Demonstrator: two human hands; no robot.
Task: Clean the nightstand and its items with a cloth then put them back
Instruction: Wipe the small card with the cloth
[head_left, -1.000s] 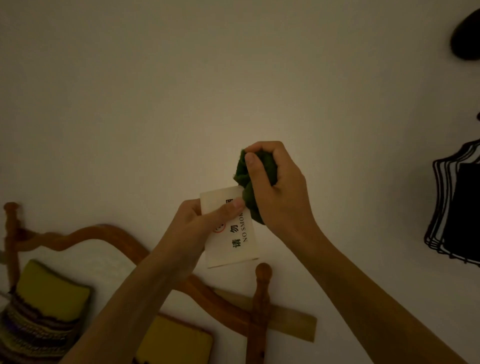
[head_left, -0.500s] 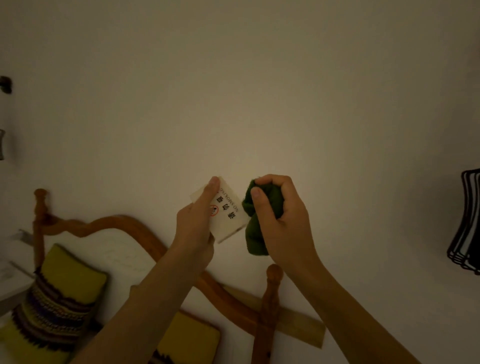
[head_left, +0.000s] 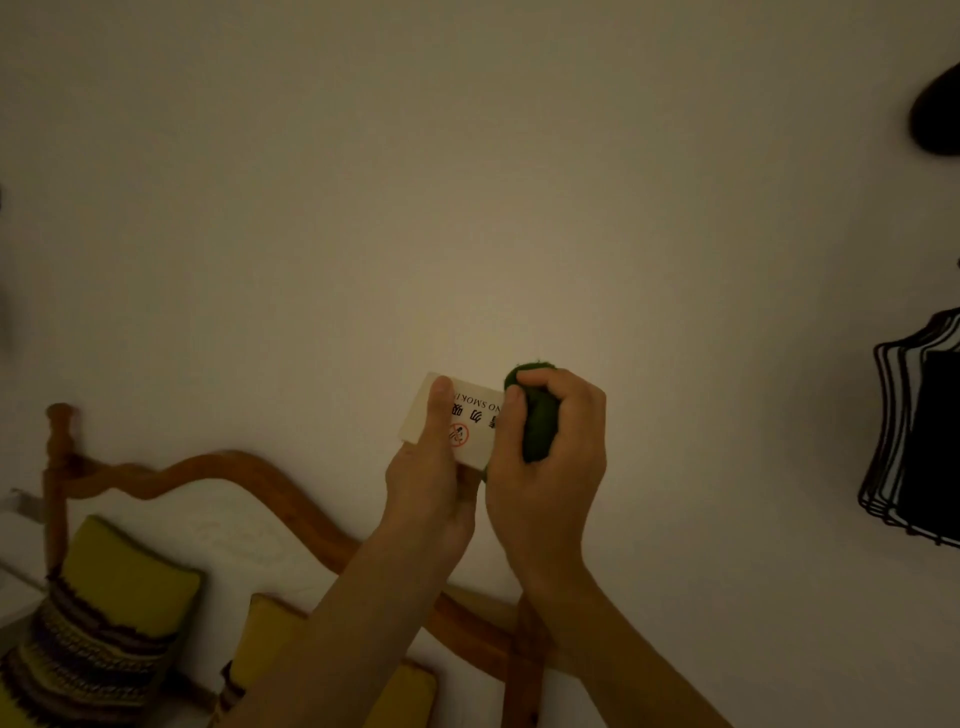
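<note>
left hand: closed around the sign, thumb up its printed face, other fingers hidden behind; held up in front of the chest, probably so the face is open to wiping
right hand: fisted tight on the cloth, wad sticking out above and between the fingers; bunched like that, likely to give a firm pad
sign: small pale card or block, red no-smoking circle and black lettering, tilted, text reading upside down from here; right edge touching the cloth
cloth: dark green, balled up, pressed against the sign's right edge
step: wiping the sign, judged mid-task; putting it back not yet done
nightstand: not in view, so no telling where the sign goes back
pillows: yellow with striped knit bands, lower left, below the hands
headboard: curved wooden frame with turned posts, behind the forearms, against the wall
wall: plain, dim warm light, fills most of the view
wire lamp: black, far right edge, well apart from the hands
dark shape: top right corner, too cut off to tell
</note>
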